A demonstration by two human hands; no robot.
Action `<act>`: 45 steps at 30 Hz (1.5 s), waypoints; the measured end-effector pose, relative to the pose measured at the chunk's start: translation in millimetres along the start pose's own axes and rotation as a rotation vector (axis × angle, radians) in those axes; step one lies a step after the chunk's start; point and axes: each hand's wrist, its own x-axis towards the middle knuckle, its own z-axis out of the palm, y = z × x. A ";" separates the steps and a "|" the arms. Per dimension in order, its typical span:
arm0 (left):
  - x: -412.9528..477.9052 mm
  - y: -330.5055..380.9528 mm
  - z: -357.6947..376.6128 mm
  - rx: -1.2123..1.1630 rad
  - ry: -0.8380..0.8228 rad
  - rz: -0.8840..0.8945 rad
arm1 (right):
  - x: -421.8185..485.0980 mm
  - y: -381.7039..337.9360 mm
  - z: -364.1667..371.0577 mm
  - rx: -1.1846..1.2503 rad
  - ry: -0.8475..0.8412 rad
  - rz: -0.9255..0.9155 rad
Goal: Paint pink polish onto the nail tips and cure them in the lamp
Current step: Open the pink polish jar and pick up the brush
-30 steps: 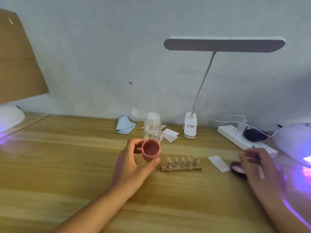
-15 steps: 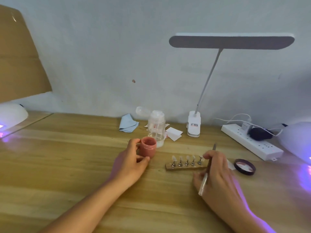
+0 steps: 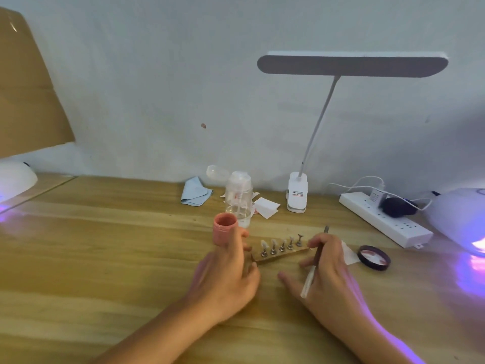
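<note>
Nail tips point(image 3: 280, 243), five in a row on small metal stands set in a wooden strip point(image 3: 282, 256), sit between a person's two hands on a wooden desk point(image 3: 105, 258). No pink can be made out on any of them.

The right hand point(image 3: 325, 269) grips a slim brush point(image 3: 313, 264). The shaft lies across the fingers and the dark tip points up and away, just past the strip's right end, where the fingertips touch or nearly touch the wood. The left hand point(image 3: 228, 271) is at the strip's other end, thumb by the near corner, one finger lying against the side of the open pink polish jar point(image 3: 225, 228). Motion blur leaves it unclear whether this hand pinches the strip or only rests beside it.

The step in hand looks like positioning the strip for painting, with the brush seemingly not yet loaded. The next move calls for steadying the strip, then carrying the brush across it to the jar, which stands beyond the left hand's fingers and well left of the brush tip. A thin, careful coat on each tip would follow.

The jar's lid point(image 3: 374, 258) lies just right of the brush hand. The curing lamp point(image 3: 456, 219), glowing violet, stands farther right, well apart from the tips.
</note>
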 end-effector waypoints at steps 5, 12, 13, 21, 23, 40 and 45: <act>-3.6 9.2 -2.5 -0.366 -0.165 0.002 | -3.1 -4.8 -0.3 -0.007 -0.037 -0.008; -5.7 9.8 -0.2 -0.463 -0.246 -0.020 | 2.9 -7.2 8.2 -0.181 0.019 -0.117; -5.9 9.0 0.2 -0.468 -0.208 -0.022 | 4.1 -6.3 8.2 -0.160 0.015 -0.114; -2.8 -5.2 0.4 -0.308 0.021 -0.088 | 7.7 23.3 -17.1 0.037 -0.093 0.063; -2.9 -7.2 1.3 -0.251 -0.025 -0.104 | 9.9 29.5 -17.9 0.074 -0.138 0.039; 7.5 -14.5 1.6 -0.265 -0.087 0.016 | 6.7 22.1 -4.2 0.052 -0.045 -0.223; 10.5 -18.7 4.0 -0.202 -0.039 0.022 | 8.0 27.2 2.2 0.073 -0.017 -0.191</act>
